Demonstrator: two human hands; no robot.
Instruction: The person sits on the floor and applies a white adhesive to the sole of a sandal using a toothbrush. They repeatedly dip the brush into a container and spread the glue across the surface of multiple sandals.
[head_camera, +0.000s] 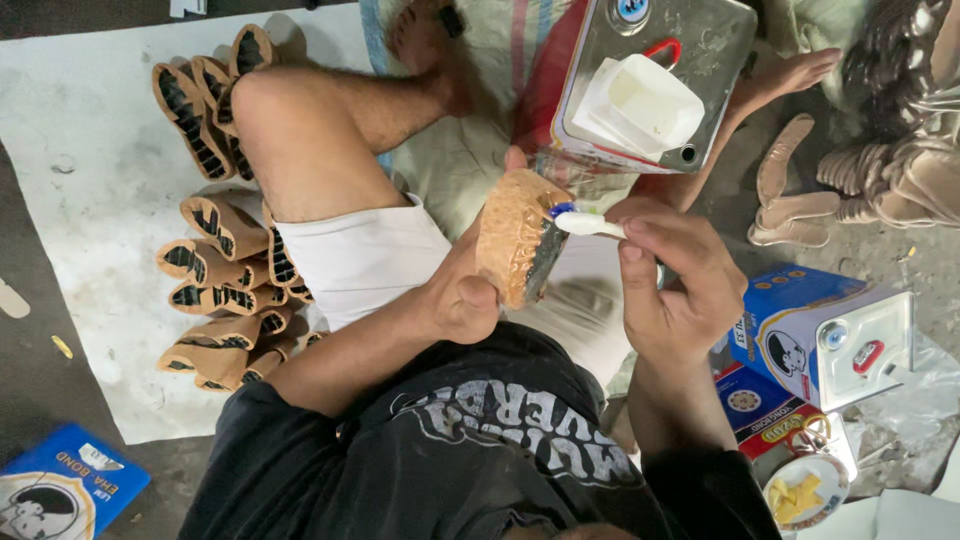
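My left hand (468, 298) grips a tan woven shoe upper (512, 235), held on edge above my lap with its dark inner side turned to the right. My right hand (672, 285) pinches a white toothbrush (590, 227), and its blue-tipped head touches the top of the dark inner side of the upper. I sit on the floor in white shorts and a black shirt, with my bare legs stretched out ahead.
Several finished tan uppers lie in rows (225, 290) on a white sheet (90, 170) at my left. A metal tin with a white tub (645, 100) stands ahead. More tan pieces (800, 190) lie at right, beside a blue-and-white can (825, 335) and an open tin (805, 490).
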